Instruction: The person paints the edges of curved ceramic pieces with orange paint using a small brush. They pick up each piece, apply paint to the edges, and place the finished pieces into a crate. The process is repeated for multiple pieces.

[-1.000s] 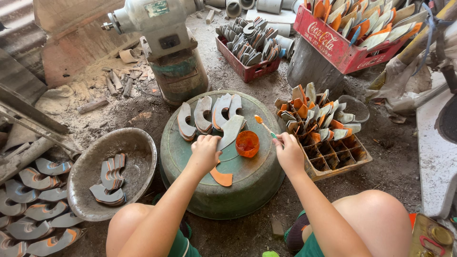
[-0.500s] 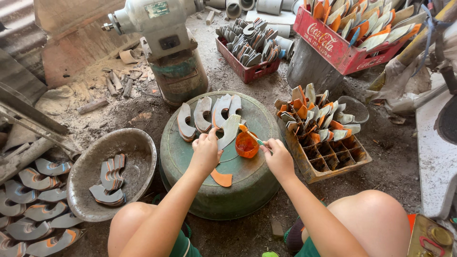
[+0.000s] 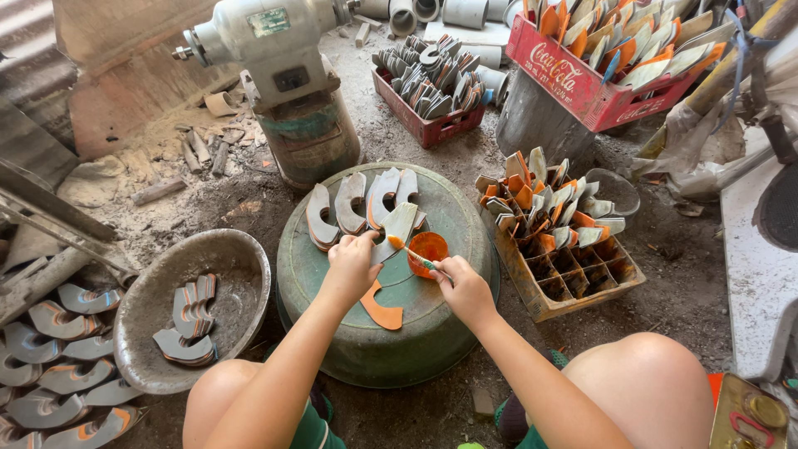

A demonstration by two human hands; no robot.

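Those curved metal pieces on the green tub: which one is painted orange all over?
The curved piece lying nearest the person, just below the left hand. It is fully orange; the others in the row behind are still bare grey.

The scene is lit by bright daylight, strongest at the upper right, where the pale pipes (image 3: 465,12) and the white surface (image 3: 761,274) glare. Shadows are soft and short. Focus is sharp at centre. Wide-angle distortion bends the edges; the knees (image 3: 644,391) appear enlarged.
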